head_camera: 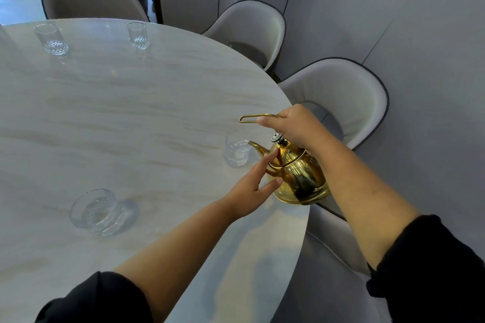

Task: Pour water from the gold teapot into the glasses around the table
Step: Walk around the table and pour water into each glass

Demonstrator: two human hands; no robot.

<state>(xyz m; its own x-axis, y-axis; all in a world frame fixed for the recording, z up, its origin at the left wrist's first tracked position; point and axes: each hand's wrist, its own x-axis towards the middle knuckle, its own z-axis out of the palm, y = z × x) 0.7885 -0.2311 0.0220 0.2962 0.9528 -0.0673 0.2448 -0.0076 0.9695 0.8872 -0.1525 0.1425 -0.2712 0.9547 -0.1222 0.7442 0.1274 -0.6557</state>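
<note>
Both hands are working the shiny gold metal teapot (299, 173): the right hand (294, 126) is gripping its wire handle, the left hand (252, 189) is steadying its lid with open fingers, tilting the spout over a clear faceted glass (236, 151) near the pale marble counter's (131, 113) edge.

The gold teapot (299, 173) is shiny and round-bellied, with a black-and-white knob on its lid and a thin wire handle; it is held in the air above the table's edge at about 4 o'clock, tipped so its curved spout points to 9 o'clock over the rim of the nearest glass (237, 149). That glass is clear, upright and holds some water. A second glass (95, 211) with water stands at 7 o'clock, and two more glasses (51, 39) (138, 35) stand upright along the far edge at 11 and 12 o'clock.
</note>
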